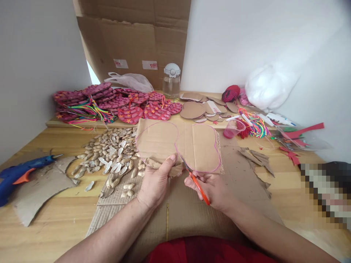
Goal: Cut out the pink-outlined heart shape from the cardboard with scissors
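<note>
A cardboard piece (186, 140) with two rounded outlines drawn in purple is held up in front of me. My left hand (159, 179) grips its lower edge, thumb on top, beside a partly cut, bent strip (153, 163). My right hand (211, 188) is closed on scissors (197, 184) with orange handles. Their blades are at the lower edge between the two outlines, and the tips lie on the cardboard near the left outline. Some of the right fingers are hidden behind the handles and the cardboard.
Peanut shells (117, 146) lie to the left, with a blue glue gun (24, 173) farther left. Decorated pink pieces (128, 104), a lidded bottle (172, 80) and cut cardboard shapes (193, 109) stand at the back. A pink cup (233, 128) sits right. A cardboard sheet (192, 212) covers the table.
</note>
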The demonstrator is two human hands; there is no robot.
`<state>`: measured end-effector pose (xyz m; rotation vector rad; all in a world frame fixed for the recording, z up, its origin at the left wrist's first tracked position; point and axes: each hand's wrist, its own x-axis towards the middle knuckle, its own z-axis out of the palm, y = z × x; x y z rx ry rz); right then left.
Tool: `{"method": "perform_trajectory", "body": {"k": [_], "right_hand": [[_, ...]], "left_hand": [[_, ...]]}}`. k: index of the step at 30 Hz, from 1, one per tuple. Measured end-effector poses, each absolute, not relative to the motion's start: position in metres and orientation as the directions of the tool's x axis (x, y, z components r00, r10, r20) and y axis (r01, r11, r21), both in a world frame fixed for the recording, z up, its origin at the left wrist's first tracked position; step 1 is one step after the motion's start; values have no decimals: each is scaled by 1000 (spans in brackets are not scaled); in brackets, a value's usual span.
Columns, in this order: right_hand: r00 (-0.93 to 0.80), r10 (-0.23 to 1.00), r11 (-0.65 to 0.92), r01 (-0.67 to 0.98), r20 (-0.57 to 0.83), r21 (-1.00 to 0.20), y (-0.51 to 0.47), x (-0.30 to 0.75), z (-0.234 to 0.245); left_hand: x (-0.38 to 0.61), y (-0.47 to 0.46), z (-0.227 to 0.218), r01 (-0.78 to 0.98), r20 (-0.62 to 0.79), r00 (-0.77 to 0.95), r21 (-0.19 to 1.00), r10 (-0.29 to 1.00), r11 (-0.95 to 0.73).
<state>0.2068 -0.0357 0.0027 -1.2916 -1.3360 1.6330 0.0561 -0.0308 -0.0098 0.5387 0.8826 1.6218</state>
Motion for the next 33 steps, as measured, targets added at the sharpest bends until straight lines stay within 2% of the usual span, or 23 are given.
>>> {"method": "perform_trajectory", "body": {"k": [3, 6, 17, 20, 24, 29, 33], "right_hand": [[-313, 911, -283, -4, -268, -959, -36, 207, -2], [-312, 913, -285, -27, -262, -958, -35, 208, -4], [-327, 888, -328, 41, -323, -944, -35, 211, 8], [-410, 848, -336, 76, -337, -939, -32, 216, 11], [-508, 816, -287, 58, -276, -956, -27, 221, 12], [-451, 833, -273, 169, -321, -947, -24, 221, 12], [-405, 850, -301, 147, -335, -942, -26, 216, 16]], "left_hand": [[56, -31, -11, -612, -119, -233, 789, 965, -50], [56, -32, -9, -610, -138, -231, 792, 963, -33], [55, -32, -9, -593, -102, -234, 803, 967, -59], [54, -29, -8, -598, -95, -249, 798, 964, -76], [52, -26, -5, -584, -107, -279, 808, 954, -81], [50, -25, -5, -570, -94, -291, 816, 952, -93], [50, -26, -6, -566, -51, -285, 815, 957, -125]]}}
